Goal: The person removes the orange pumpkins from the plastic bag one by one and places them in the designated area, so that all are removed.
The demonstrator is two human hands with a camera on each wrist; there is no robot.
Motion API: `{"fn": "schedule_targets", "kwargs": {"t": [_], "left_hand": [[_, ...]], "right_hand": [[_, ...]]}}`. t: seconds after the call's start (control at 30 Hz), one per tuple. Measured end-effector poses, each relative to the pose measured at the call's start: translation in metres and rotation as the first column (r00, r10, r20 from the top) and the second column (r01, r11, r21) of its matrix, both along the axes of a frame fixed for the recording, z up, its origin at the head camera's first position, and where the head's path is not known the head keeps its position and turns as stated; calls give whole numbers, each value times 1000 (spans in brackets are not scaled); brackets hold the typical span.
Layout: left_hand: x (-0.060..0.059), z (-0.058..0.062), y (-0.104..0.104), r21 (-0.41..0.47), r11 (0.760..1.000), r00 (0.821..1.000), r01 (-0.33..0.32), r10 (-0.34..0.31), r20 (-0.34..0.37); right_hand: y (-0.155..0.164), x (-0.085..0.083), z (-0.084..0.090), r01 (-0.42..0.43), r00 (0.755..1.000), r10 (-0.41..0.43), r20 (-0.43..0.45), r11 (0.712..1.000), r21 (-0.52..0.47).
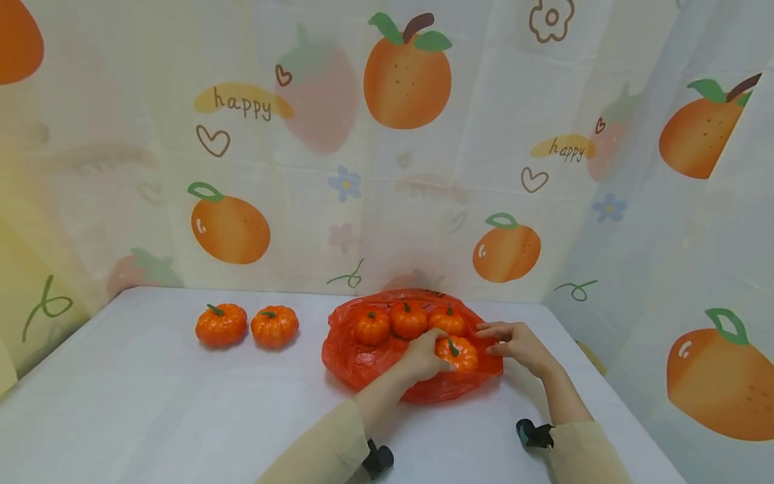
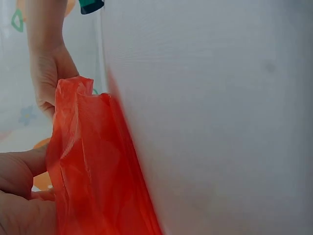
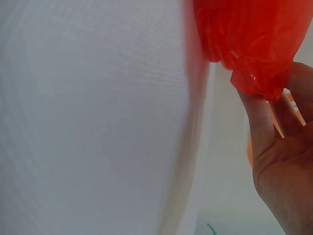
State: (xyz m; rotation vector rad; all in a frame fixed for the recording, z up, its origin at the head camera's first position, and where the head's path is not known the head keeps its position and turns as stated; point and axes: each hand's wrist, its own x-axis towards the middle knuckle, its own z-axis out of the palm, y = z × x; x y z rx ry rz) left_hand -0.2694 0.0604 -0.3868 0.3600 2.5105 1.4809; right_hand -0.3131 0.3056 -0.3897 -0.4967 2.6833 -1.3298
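Far left on the white tabletop [image 1: 151,403] sit 2 small pumpkins [image 1: 221,324], side by side, well apart from the red plastic bag [image 1: 357,359] lying at centre-right w/ 3 more pumpkins [image 1: 408,319] in a row inside. Left hand [image 1: 423,356] has fingers curled round a 4th pumpkin [image 1: 459,353] at the bag's near-right part. Just right of it, right hand [image 1: 520,346] pinches the bag's edge, thumb & fingers on the plastic per the wrist view.
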Motion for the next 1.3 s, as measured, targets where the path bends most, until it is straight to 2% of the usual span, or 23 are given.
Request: {"fn": "schedule_targets", "kwargs": {"t": [0.37, 0.53, 0.77, 1.3], "left_hand": [[5, 6, -13, -18, 1000, 999, -22, 21, -40], [6, 9, -23, 12, 1000, 999, -29, 30, -34], [7, 17, -38, 56, 995, 997, -79, 80, -15], [11, 31, -62, 106, 992, 998, -68, 69, -2]], "right_hand": [[0, -1, 2, -4, 1000, 4, -4, 1000, 2], [-1, 0, 2, 5, 1000, -5, 3, 1000, 3], [-2, 0, 3, 21, 1000, -21, 6, 1000, 3], [-2, 2, 3, 7, 1000, -7, 13, 1000, -1]]}}
